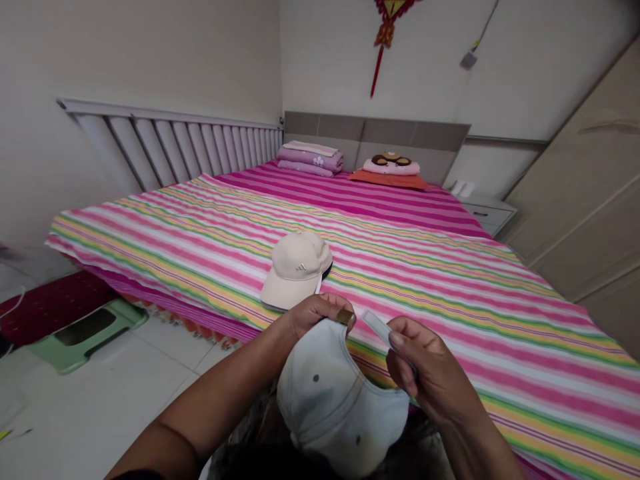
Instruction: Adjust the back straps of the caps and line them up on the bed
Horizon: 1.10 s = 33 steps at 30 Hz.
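Pale cotton is lifting above the bed as the person's left hand (320,317) is gripping the edge of a pale baseball cap (335,400) beside a small brass-coloured tab (345,316). The right hand (425,363) is pinching a clear plastic strip (376,327) close by. A beige cap (297,267) is lying on the striped bedspread (500,347) just ahead.
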Motion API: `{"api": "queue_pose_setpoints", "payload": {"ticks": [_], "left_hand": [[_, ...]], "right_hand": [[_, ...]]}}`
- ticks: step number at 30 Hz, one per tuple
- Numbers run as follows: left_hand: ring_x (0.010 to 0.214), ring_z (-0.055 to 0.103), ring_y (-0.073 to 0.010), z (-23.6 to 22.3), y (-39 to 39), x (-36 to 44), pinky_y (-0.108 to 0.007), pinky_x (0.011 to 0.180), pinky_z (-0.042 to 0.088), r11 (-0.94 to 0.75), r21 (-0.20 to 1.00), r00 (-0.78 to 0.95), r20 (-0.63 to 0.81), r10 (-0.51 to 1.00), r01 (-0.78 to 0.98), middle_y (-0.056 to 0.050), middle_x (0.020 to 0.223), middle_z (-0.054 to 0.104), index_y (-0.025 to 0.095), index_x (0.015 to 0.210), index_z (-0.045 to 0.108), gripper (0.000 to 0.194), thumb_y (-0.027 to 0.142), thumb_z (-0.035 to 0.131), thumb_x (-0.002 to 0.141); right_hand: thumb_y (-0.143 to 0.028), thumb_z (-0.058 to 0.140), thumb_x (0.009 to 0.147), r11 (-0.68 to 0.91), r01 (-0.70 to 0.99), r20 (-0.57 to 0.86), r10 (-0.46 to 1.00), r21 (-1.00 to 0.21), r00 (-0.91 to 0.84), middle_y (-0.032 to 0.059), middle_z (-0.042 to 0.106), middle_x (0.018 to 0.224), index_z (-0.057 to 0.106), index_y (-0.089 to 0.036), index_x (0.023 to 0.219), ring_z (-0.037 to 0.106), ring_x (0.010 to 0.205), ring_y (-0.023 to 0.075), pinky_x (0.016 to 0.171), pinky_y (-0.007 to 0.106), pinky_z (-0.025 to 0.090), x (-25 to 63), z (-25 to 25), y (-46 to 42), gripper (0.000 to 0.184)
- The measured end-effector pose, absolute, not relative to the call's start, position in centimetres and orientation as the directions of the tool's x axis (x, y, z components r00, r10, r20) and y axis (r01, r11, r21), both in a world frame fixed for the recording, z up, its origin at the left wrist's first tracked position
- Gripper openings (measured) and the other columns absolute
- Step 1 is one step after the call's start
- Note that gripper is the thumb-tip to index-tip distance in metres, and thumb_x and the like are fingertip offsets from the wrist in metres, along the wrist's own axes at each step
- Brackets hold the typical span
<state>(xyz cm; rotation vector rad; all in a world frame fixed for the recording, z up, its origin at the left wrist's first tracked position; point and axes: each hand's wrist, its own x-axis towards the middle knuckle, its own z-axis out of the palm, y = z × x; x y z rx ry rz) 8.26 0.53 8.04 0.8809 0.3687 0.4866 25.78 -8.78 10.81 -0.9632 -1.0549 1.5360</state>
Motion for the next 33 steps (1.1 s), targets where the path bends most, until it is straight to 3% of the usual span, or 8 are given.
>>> {"api": "queue_pose_setpoints", "payload": {"ticks": [4,10,27,33], "left_hand": [[0.041,0.051,-0.0113,8.2,0.4,8.3,-0.022,0.044,0.035,0.557,0.776,0.837,-0.071,0.543,-0.296,-0.003,0.048,0.057,0.007,0.060,0.063,0.018,0.021,0.069,0.050],[0.039,0.052,-0.0113,8.7,0.4,8.3,-0.021,0.041,0.036,0.571,0.780,0.813,-0.146,0.564,-0.257,-0.004,0.048,0.060,0.007,0.060,0.064,0.019,0.020,0.070,0.048],[0.037,0.048,-0.0079,9.7,0.0,8.7,-0.018,0.037,0.033,0.524,0.815,0.778,-0.155,0.609,-0.248,-0.002,0.047,0.059,0.007,0.059,0.063,0.023,0.023,0.074,0.047],[0.038,0.047,-0.0067,10.4,-0.6,8.5,-0.018,0.039,0.033,0.506,0.835,0.759,-0.183,0.625,-0.215,-0.001,0.048,0.058,0.008,0.060,0.062,0.023,0.021,0.075,0.047]], "right_hand": [[-0.034,0.061,0.072,-0.132,-0.260,-0.081,0.977,-0.956,-0.196,-0.0039,0.051,0.038,0.052,-0.016,0.064,0.037,0.032,0.0042,0.036,0.016,0.023,25.5,11.0,-8.5,0.022],[-0.033,0.061,0.071,-0.154,-0.261,-0.097,0.971,-0.953,-0.219,-0.0037,0.050,0.037,0.051,-0.015,0.061,0.036,0.033,0.0043,0.037,0.017,0.022,25.3,11.1,-8.1,0.023],[-0.033,0.061,0.069,-0.180,-0.267,-0.139,0.976,-0.947,-0.165,-0.0045,0.048,0.037,0.048,-0.016,0.061,0.035,0.031,0.0054,0.036,0.018,0.021,25.0,10.7,-8.1,0.023],[-0.039,0.063,0.068,-0.095,-0.004,-0.094,0.985,-0.995,-0.148,-0.0027,0.051,0.043,0.056,-0.015,0.066,0.041,0.037,0.0072,0.039,0.020,0.029,25.7,11.3,-8.1,0.026]]}}
